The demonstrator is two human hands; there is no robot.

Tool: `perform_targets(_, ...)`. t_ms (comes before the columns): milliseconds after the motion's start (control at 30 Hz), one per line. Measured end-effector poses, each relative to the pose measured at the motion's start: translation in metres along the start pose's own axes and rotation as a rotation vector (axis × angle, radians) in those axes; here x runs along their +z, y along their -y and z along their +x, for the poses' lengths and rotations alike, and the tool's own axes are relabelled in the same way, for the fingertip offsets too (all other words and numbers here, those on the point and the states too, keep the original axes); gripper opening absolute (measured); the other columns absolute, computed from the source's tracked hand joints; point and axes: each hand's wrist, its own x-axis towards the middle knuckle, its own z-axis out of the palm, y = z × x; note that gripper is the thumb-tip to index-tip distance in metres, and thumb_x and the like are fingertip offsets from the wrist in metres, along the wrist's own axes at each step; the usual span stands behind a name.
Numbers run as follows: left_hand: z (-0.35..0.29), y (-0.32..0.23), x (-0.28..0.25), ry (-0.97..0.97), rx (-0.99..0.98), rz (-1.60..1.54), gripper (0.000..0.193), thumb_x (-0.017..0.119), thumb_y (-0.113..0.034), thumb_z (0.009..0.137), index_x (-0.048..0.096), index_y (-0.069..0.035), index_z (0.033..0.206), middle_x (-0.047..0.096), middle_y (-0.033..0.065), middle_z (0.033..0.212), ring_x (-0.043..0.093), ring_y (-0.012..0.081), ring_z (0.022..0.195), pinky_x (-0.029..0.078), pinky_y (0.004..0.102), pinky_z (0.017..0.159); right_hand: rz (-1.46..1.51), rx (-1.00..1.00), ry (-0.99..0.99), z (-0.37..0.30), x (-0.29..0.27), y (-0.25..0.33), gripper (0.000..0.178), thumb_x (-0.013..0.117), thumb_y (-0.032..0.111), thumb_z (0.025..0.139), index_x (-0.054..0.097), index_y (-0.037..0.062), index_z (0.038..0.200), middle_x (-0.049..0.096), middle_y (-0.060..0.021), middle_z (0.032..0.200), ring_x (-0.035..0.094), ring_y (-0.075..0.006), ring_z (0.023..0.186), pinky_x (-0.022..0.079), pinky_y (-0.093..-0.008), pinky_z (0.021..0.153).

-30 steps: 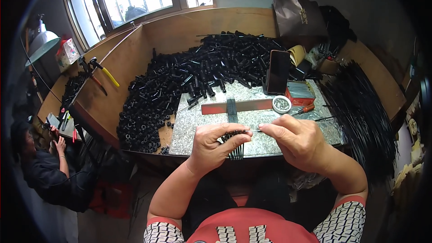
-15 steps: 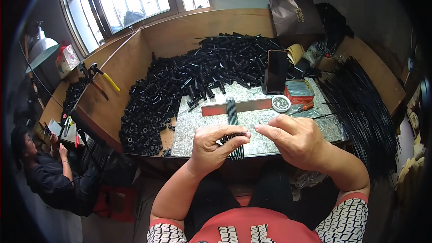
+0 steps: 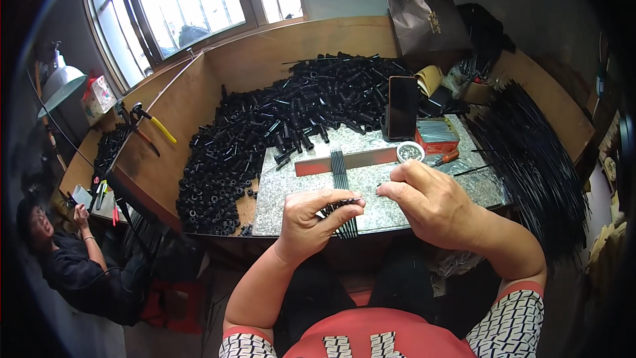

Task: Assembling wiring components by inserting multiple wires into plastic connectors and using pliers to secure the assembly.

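Observation:
My left hand (image 3: pixel 306 217) is closed, thumb on top, around several thin black rods with shiny tips that stick out past the fingers. A flat row of thin black rods (image 3: pixel 340 176) runs from the table top toward me and passes partly behind this hand. My right hand (image 3: pixel 434 202) is just to the right, its thumb and curled forefinger pinched together. A tiny dark bit shows at those fingertips, too small to name. A small gap separates the fingertips from the rod tips. Near the right hand stands a round white dish (image 3: pixel 399 158) of small shiny pieces.
A red-and-grey bar (image 3: pixel 311 166) lies across the speckled board (image 3: pixel 278 202). Behind are a heap of black tubular parts (image 3: pixel 291 103), a phone (image 3: pixel 402 109) on a stand, and a red box (image 3: pixel 438 144). Long black rods (image 3: pixel 540 159) fill the right. A co-worker (image 3: pixel 76 268) sits left.
My right forefinger has curled back toward the thumb, and the fingertips stay close to the rod tips. My left hand keeps its hold. The co-worker's head has turned, and the view has shifted slightly.

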Motion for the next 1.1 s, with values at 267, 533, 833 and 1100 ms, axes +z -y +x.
perform_targets(267,0.002,-0.001,0.000,0.046,0.017,0.031,0.012,0.071,-0.006,0.081,0.069,0.001,0.090,0.071,0.0111,0.082,0.069,0.0160,0.072,0.053,0.0240,0.065,-0.052,-0.117,-0.056,0.008,-0.005,-0.003,0.036,0.064,-0.002,0.067,0.064,0.0086,0.102,0.052,-0.0056,0.083,0.051,-0.0196,0.070,0.044,-0.0308,0.058)
perform_targets(533,-0.001,0.009,-0.011,0.071,0.034,-0.002,0.037,0.079,-0.016,0.073,0.066,0.001,0.102,0.071,0.0107,0.090,0.069,0.0180,0.083,0.052,0.0258,0.073,-0.075,-0.097,-0.055,0.005,0.000,-0.006,0.036,0.064,-0.001,0.067,0.064,0.0084,0.102,0.052,-0.0054,0.082,0.052,-0.0200,0.070,0.044,-0.0311,0.058)
perform_targets(833,-0.006,0.014,-0.027,0.111,0.005,-0.041,0.043,0.081,-0.020,0.068,0.066,0.002,0.102,0.070,0.0131,0.099,0.068,0.0217,0.092,0.052,0.0285,0.081,-0.111,-0.119,-0.061,0.005,0.003,-0.004,0.033,0.064,0.001,0.069,0.065,0.0072,0.101,0.052,-0.0051,0.082,0.053,-0.0198,0.071,0.045,-0.0312,0.059)
perform_targets(1100,-0.007,0.006,-0.023,0.028,0.038,0.070,0.020,0.074,-0.004,0.076,0.068,0.001,0.094,0.071,0.0136,0.093,0.069,0.0203,0.084,0.054,0.0281,0.075,-0.129,-0.124,-0.057,0.006,0.002,-0.001,0.032,0.064,0.002,0.069,0.065,0.0062,0.101,0.052,-0.0053,0.082,0.054,-0.0196,0.072,0.045,-0.0307,0.060)
